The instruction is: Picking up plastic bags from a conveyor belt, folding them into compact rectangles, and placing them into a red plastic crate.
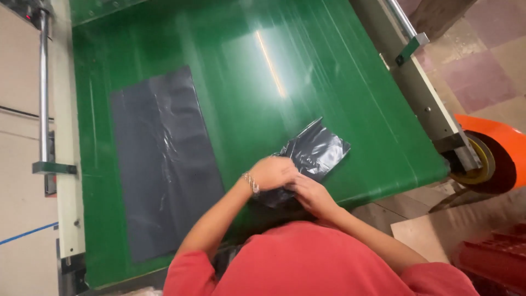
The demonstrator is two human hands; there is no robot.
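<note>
Both hands meet at the near edge of the green belt (329, 82), closed on a folded dark plastic bag (318, 152). The left hand (272, 172) has its fingers curled over the near left part of the bag, knuckles up, with a metal bracelet (251, 182) at the wrist. The right hand (312, 194) lies just beside it, touching it, and pinches the near lower part of the same bag. The exact finger positions under the plastic cannot be told.

The folded bag rests on the belt, right of centre and near the near edge. Its far right end sticks out beyond the hands, wrinkled and glossy, tilted toward the far right.

A second dark plastic bag (164, 164) lies flat and unfolded on the left part of the belt, well apart from the hands. Its long side runs from near to far.

A pale metal frame rail (66, 181) with a steel rod (43, 82) runs along the left side of the belt. A matching side rail (422, 93) runs along the right side. At the right end of the near edge sits an orange roll (504, 153) with a yellow hub. The person's red shirt (312, 263) fills the near foreground. Tiled floor (482, 71) shows at the far right.
</note>
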